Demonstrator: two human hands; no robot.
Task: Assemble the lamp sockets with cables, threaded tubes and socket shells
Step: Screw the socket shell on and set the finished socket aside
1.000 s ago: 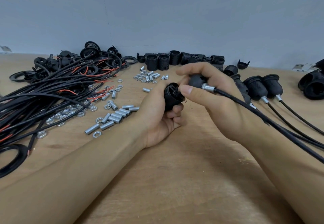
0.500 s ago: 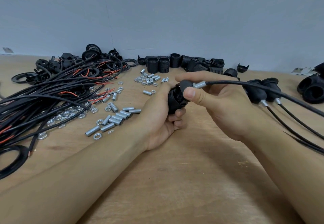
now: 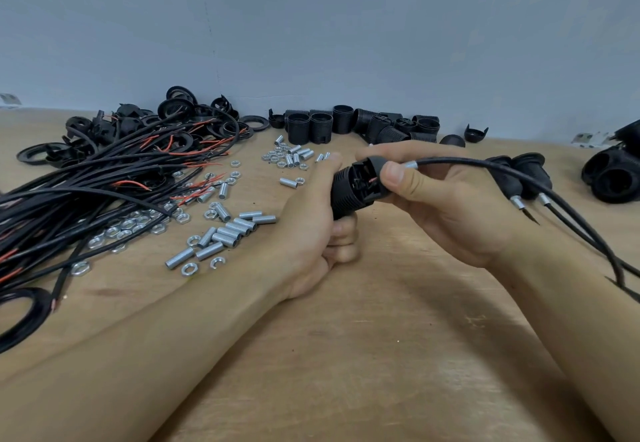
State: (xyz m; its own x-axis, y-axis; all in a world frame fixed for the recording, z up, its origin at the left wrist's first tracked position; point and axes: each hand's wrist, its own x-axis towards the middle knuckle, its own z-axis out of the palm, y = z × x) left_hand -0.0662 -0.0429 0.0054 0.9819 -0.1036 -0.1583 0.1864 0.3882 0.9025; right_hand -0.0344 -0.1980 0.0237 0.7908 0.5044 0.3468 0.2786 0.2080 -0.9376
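My left hand (image 3: 317, 230) grips a black ribbed socket shell (image 3: 348, 192) above the wooden table. My right hand (image 3: 446, 206) pinches the black socket cap (image 3: 375, 166) against the shell's open end, where a bit of red wire shows in the gap. A short silver threaded tube (image 3: 410, 165) sticks out of the cap, and a black cable (image 3: 485, 164) runs from it to the right, over my wrist. Loose threaded tubes (image 3: 228, 233) and nuts (image 3: 128, 230) lie to the left of my left hand.
A heap of black cables with red wire ends (image 3: 104, 182) and black rings (image 3: 176, 109) covers the left of the table (image 3: 346, 355). Spare socket shells (image 3: 346, 124) line the back wall. Two finished sockets with cables (image 3: 530, 175) lie at the right, more black parts (image 3: 613, 171) beyond.
My right hand has brought the cap with its cable down against the shell held in my left hand; a second ago they were apart. The cable has swung upward and to the right.
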